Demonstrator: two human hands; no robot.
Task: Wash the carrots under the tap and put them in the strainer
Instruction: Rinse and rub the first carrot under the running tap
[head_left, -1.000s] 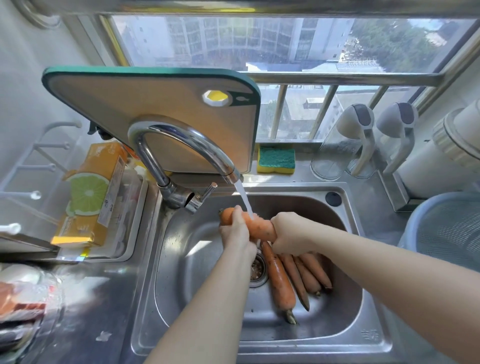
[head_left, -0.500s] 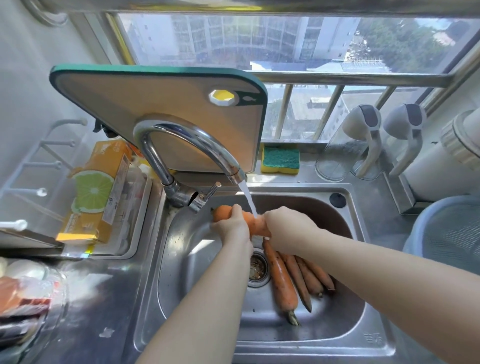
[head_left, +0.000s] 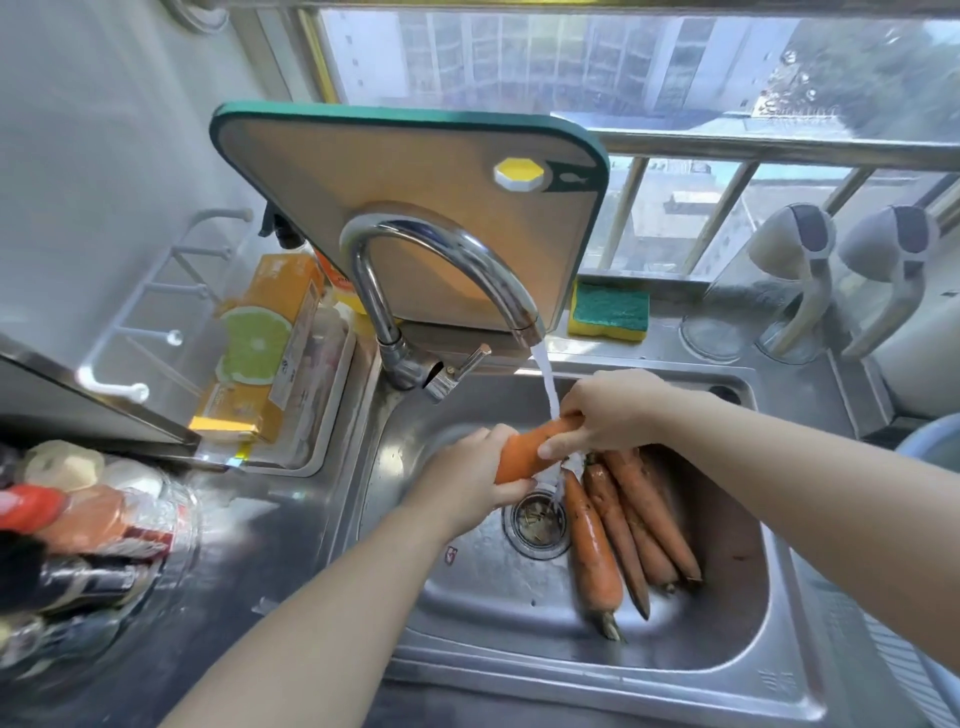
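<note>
Both my hands hold one orange carrot (head_left: 524, 451) under the running tap (head_left: 441, 270), above the steel sink (head_left: 467, 597). My left hand (head_left: 470, 475) grips its lower left end. My right hand (head_left: 605, 410) grips its upper right end, where the water stream hits. Several more carrots (head_left: 618, 514) lie on the sink floor, to the right of the drain (head_left: 537, 522). Only a sliver of the pale blue strainer (head_left: 935, 441) shows at the right edge.
A cutting board (head_left: 415, 208) leans behind the tap. A yellow-green sponge (head_left: 610, 309) lies on the ledge beside two grey-handled jugs (head_left: 795, 280). An orange box (head_left: 265, 343) sits in a tray at left, with jars (head_left: 88, 519) further left.
The view has swung left, so the sink sits further right in the frame. The carrot has tilted, its left end now lower, and my left hand has slid down to that end.
</note>
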